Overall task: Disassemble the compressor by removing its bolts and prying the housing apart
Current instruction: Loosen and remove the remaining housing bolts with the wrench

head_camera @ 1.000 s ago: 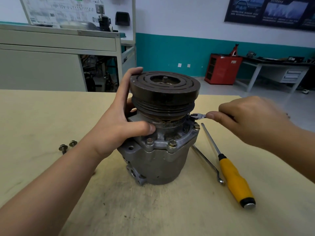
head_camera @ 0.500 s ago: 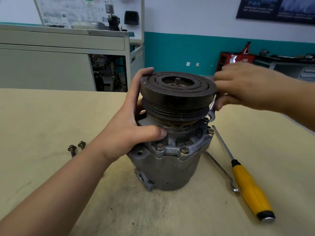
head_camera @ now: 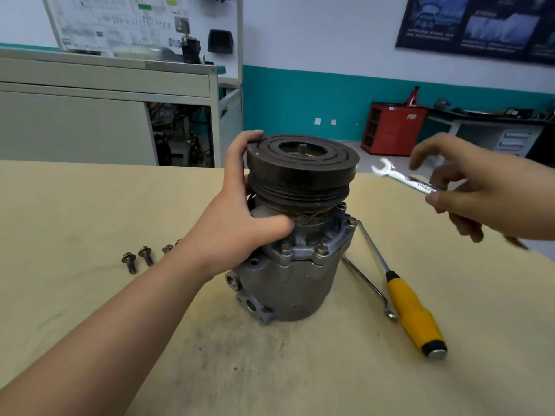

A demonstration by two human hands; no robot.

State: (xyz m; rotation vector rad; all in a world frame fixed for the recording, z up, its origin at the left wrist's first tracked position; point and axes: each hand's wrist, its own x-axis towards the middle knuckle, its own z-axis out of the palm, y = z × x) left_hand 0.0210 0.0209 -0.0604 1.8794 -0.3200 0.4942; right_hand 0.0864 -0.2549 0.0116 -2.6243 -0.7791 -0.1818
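We're mid bolt removal, we judge. Our left hand (head_camera: 240,232) grips the compressor (head_camera: 288,274), upright on the table (head_camera: 90,205); our right hand (head_camera: 477,190) pinches a wrench (head_camera: 402,180) clear of it — next, seat it on a flange bolt (head_camera: 321,250).

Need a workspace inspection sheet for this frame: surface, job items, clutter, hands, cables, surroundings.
Surface: tan table, dark smudges near compressor.
Job's things: compressor upright, pulley on top, flange bolts seated; loose bolts lying left; screwdriver and thin metal tool lying right.
Clutter: nothing seen.
Grippers: left hand grips compressor under pulley; right hand pinches wrench in air, off the bolts.
Cables: nothing seen on table.
Surroundings: grey cabinet, red cabinet, wall poster.
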